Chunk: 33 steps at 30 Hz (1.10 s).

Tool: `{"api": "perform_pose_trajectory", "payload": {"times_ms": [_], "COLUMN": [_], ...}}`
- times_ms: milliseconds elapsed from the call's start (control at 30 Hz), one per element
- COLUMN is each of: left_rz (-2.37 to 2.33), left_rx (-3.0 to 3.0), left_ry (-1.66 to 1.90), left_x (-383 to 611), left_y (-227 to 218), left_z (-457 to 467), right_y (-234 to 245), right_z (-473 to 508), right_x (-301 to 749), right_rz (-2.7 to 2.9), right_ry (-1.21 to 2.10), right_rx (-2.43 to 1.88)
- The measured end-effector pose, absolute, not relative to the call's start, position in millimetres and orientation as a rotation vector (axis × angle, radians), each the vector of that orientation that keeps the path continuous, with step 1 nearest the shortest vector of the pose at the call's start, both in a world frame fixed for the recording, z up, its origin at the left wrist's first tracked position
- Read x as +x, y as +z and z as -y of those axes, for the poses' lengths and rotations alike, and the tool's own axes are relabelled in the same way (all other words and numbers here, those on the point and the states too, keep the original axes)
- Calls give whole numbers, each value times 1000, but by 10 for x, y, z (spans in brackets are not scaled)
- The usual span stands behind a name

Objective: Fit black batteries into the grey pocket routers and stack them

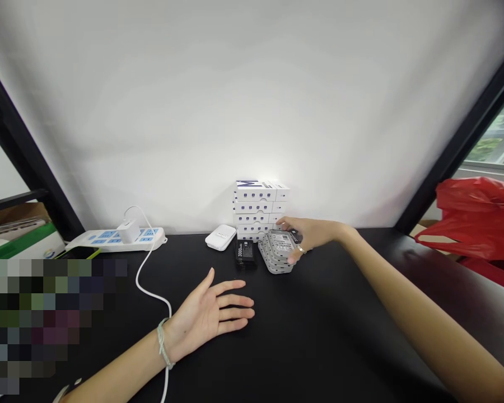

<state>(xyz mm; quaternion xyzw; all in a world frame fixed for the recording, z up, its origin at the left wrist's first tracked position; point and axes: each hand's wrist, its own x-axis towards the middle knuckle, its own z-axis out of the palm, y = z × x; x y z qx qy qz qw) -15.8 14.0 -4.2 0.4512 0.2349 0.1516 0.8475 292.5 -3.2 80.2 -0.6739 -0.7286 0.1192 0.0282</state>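
My left hand (212, 308) is over the black tabletop, palm turned up, fingers spread and nothing in it. My right hand (306, 234) reaches to a stack of grey plastic device shells (276, 252). Its thumb is at the near edge of the top shell and its fingers at the far edge, spanning it. A black labelled piece (294, 235) shows partly beneath this hand; the rest of it is hidden. Just left of the shells lie black batteries (245, 253) marked 3000mAh. Behind them rises a stack of white boxes (256, 195) with dark blue print.
A white flat device (220, 237) lies left of the batteries. Farther left is a white power strip (151, 244) holding a charger (128, 230); its white cable (151, 292) runs under my left wrist. Red plastic bags (479, 218) are at the right edge. A white wall stands behind.
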Motion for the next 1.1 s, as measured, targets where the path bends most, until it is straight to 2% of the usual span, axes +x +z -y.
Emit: {"api": "perform_pose_trajectory", "payload": {"times_ms": [333,433,600,767,867,1033,1100], "left_rz": [-494,-510,-534,-456,-481,-532,-532], "left_rx": [950,951,964,934,919,824,804], "left_ry": [318,317,323,365,460,485,473], "left_x": [-164,-171,-154,-114,-98,-109,-119], "left_y": [-42,-43,-18,31,34,25,26], "left_z": [-124,-128,-121,-55,-39,-83,-101], "right_y": [761,823,930,697,542,429,396], "right_z": [29,78,286,363,232,-138,-234], "right_x": [2891,2856,2427,1817,1760,2009,2068], "right_rz": [2295,2294,2345,2502,2564,2370,2377], "right_ry": [377,294,79,95,245,-67,-81], "right_rx": [-2143,-2131,-1822,-1576,-1513,-1799,-1881]}}
